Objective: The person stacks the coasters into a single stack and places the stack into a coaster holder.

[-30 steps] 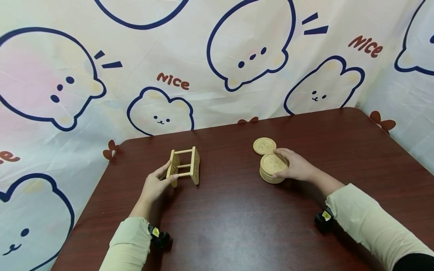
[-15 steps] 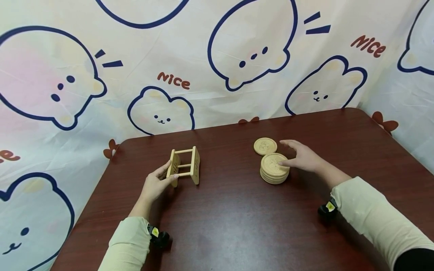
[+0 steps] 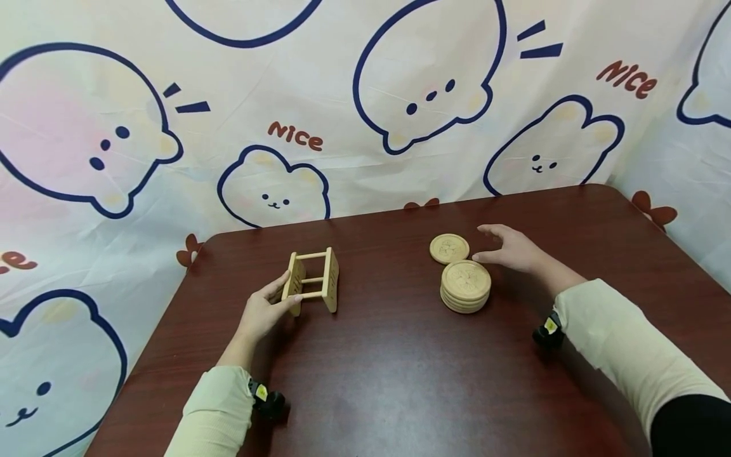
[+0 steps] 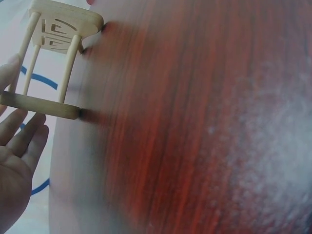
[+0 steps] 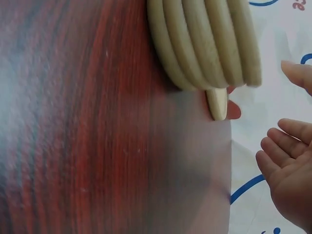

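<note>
Head view: left hand (image 3: 259,312), at 8 o'clock of the small wooden rack (image 3: 331,279), pinches its left side panel, thumb at the near rod, fingers on the outer side. Rack sits on the counter (image 3: 388,381), two panels joined by rods. Right hand (image 3: 514,251) spread, thumb and fingers apart, at 2 o'clock of the disc stack (image 3: 466,280). Single disc (image 3: 449,249) lies at 11 o'clock of the stack, right beside it. Thumb tip just beside the single disc, can't tell if touching. Stack is at 3 o'clock of the rack, well apart. Counter dark red-brown, wood grain, glare toward 6 o'clock. Pale cloth backdrop (image 3: 342,82) beyond 12 o'clock edge: blue-outlined bears, red "Nice" lettering, brown flowers. Cream sleeves (image 3: 608,343), black camera on each wrist.

Left wrist view: rack at 10 o'clock, cut-out pattern in its far panel. Left hand at 8 o'clock, partly cut off, thumb on one side of the near panel, fingers on the other. Counter fills the rest, shiny toward 3 o'clock.

Right wrist view: stack at 1 o'clock, five rounded edges, single disc just below it. Right hand at 4 o'clock, palm showing, fingers relaxed, thumb well clear of them, apart from the stack. Counter on the 9 o'clock side, backdrop at 3.
</note>
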Demonstrator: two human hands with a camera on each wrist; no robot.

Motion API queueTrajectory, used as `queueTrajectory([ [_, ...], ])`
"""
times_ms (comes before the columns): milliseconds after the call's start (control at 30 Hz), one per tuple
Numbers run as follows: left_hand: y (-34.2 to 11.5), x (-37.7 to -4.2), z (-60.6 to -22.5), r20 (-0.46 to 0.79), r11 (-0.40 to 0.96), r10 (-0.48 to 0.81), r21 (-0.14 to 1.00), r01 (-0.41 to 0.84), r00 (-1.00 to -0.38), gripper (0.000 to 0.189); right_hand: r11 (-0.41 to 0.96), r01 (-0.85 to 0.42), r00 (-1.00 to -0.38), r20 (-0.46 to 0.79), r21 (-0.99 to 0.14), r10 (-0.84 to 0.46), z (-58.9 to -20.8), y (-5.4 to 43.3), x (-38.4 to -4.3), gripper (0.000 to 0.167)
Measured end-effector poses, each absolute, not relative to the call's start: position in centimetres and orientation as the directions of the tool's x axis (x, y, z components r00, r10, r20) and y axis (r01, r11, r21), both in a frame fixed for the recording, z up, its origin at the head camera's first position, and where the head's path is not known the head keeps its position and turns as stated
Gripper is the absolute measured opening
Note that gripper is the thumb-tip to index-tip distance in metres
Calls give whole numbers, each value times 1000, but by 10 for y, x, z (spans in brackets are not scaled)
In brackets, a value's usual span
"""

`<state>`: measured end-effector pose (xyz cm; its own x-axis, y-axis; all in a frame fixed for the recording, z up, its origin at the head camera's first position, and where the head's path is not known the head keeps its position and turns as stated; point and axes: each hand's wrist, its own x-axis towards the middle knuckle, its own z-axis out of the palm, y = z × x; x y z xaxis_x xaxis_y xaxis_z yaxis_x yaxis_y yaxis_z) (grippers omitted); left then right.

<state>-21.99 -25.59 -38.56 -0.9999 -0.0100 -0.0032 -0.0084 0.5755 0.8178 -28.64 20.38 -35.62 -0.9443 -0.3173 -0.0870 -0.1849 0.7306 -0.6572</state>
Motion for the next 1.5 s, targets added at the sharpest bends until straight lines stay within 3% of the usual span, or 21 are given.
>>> queueTrajectory([
  [367,-255,-220,-385,17,579,-12,816,7,-1000,69,720,-179,-927,-130,-670,-351,-376,204,-316,71],
  [767,-255,-219,-385,16,573,-16,820,4,-1000,69,625,-302,-853,-88,-720,-514,-394,193,-333,70],
  [1500,-255,-219,-386,33,540,-8,842,23,-999,64,686,-354,-866,-54,-636,-497,-405,183,-341,74],
])
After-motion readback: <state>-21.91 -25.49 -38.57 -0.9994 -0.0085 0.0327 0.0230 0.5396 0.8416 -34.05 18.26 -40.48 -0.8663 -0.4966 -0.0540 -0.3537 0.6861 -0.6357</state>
